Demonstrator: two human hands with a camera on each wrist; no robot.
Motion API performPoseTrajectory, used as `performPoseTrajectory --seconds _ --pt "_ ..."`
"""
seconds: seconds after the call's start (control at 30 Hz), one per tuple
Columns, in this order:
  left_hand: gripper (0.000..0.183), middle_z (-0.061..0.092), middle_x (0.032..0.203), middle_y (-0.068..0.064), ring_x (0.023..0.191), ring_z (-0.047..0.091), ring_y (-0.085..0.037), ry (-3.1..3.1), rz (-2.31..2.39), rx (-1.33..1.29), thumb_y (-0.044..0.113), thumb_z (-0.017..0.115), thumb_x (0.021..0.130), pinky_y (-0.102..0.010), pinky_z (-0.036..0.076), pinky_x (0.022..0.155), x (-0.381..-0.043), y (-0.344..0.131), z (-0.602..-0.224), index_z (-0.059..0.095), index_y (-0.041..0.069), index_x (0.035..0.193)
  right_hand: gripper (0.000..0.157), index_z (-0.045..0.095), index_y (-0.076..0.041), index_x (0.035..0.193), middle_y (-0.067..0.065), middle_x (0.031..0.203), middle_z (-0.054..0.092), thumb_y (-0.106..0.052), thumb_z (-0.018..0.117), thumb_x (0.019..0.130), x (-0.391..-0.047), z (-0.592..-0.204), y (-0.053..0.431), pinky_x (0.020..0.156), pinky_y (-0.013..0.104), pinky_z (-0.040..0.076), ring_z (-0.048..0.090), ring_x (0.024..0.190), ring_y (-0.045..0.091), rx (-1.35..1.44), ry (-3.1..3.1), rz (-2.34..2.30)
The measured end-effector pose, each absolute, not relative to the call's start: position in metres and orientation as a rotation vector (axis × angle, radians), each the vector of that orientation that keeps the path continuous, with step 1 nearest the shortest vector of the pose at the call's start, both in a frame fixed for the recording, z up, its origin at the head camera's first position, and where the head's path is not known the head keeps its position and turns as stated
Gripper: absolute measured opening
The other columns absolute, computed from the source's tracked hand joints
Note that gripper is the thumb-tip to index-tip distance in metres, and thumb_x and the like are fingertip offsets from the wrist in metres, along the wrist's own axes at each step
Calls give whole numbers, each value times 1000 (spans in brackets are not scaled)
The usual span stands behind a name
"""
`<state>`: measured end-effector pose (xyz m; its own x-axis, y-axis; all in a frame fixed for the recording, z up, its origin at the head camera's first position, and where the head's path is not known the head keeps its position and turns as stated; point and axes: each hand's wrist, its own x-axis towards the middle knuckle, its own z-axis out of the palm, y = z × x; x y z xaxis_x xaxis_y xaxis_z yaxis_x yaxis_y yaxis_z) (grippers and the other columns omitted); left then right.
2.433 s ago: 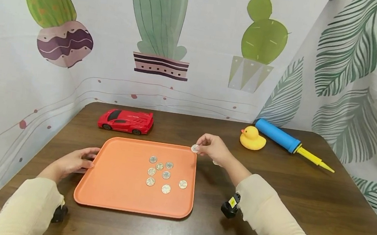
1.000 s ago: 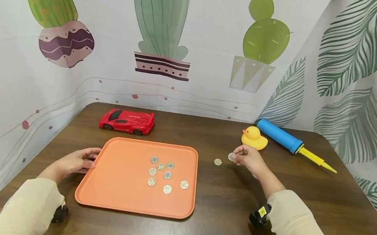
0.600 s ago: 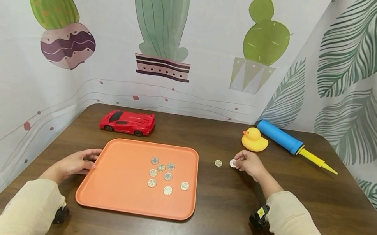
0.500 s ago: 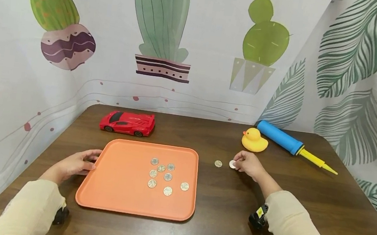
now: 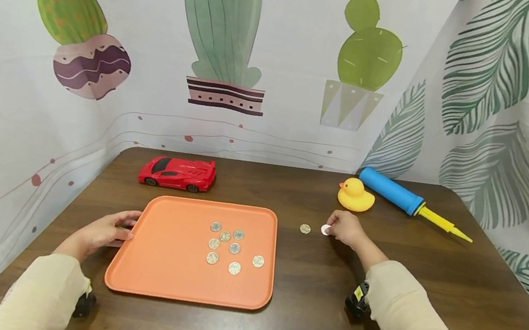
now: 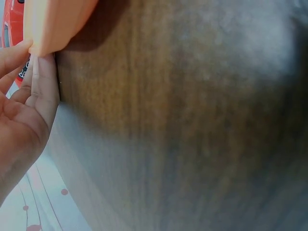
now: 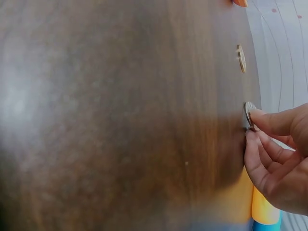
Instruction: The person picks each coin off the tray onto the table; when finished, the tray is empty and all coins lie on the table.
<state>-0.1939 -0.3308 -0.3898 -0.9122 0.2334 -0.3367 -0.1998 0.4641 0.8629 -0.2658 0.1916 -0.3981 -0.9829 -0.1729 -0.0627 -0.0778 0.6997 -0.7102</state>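
My left hand (image 5: 105, 231) holds the left rim of an orange tray (image 5: 153, 261), the thumb at its edge and the fingers partly under it in the left wrist view. Several silvery and golden coins (image 5: 234, 268) lie flat in the tray's right half. Right of the tray, my right hand (image 5: 348, 230) pinches a silvery coin (image 7: 248, 111) at the table surface. That coin is partly covered by the fingertips and looks slightly tilted in the right wrist view. A golden coin (image 5: 305, 229) lies flat on the table between it and the tray.
Behind the tray stands a red toy car (image 5: 178, 173). A yellow rubber duck (image 5: 356, 195) sits just beyond my right hand, beside a blue hand pump (image 5: 390, 191) with a yellow nozzle. A printed cloth (image 5: 294, 80) hangs behind the brown table (image 5: 304, 324).
My right hand has carried the silvery coin from the tray's far right corner rightward, then down to the table beside the golden coin. The left hand has stayed at the tray.
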Motion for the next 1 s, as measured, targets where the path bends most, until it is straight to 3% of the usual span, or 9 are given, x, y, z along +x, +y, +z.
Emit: performPoseTrajectory --seconds 0.47,0.63,1.0 --pt "63 30 120 -30 94 51 -25 2298 1465 76 -1 50 81 -42 43 78 -193 -331 -390 14 -10 132 8 57 5 78 8 68 57 0 61 74 -267 -398 192 51 26 41 49 58 16 -189 2802 -1089" --pt "63 31 120 -30 93 51 -24 2292 1475 79 0 51 81 -42 43 78 -195 -332 -392 14 -10 132 14 54 7 85 11 75 57 -1 60 75 -265 -397 195 57 29 46 53 64 18 -158 2707 -1221" --pt "63 30 121 -31 96 50 -26 2299 1461 71 1 51 82 -42 43 79 -194 -332 -390 15 -10 132 18 52 7 92 14 85 56 -7 57 80 -260 -385 193 64 32 47 53 73 24 -207 2674 -1301"
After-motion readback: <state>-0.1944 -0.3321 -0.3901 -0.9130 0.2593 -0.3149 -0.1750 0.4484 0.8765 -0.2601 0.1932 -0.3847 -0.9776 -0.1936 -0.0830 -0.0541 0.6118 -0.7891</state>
